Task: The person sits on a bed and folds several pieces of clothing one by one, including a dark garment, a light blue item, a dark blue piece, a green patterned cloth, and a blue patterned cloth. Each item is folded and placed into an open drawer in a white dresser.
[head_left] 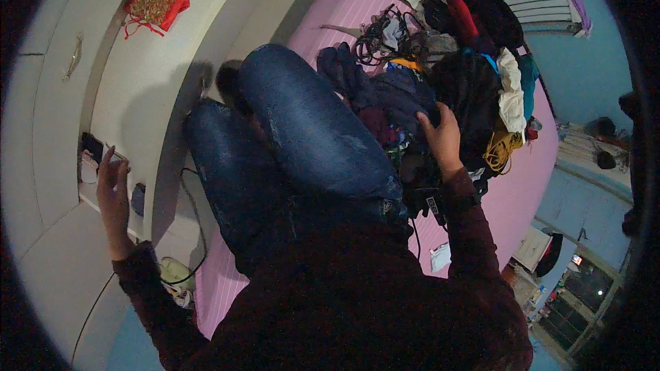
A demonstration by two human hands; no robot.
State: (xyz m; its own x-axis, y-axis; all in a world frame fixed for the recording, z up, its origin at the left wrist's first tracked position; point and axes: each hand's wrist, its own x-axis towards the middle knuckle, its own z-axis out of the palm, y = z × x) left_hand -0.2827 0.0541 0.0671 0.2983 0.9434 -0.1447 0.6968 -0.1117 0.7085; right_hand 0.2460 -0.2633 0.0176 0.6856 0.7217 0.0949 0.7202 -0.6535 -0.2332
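My left hand (113, 199) is raised at the left, beside the pale shelf, with its fingers stretched out and nothing seen in them. Close to it, a small dark object and a pale one (89, 165) lie on the shelf. My right hand (443, 141) is at the near side of a heap of clothes. Its thumb and fingers close round the edge of a dark blue garment (399, 96); some fingertips are hidden in the cloth. Around that garment are black clothes (467, 86), a white cloth (511, 89) and a maroon piece (376, 124).
My jeans-clad legs (309, 120) cross the middle, over the pink-sheeted bed (529, 165). Tangled black cables (378, 34) and a yellow cord (500, 151) lie in the heap. A red drawstring bag (158, 5) rests on the white shelf (124, 89). A dark cable (205, 233) hangs at the left.
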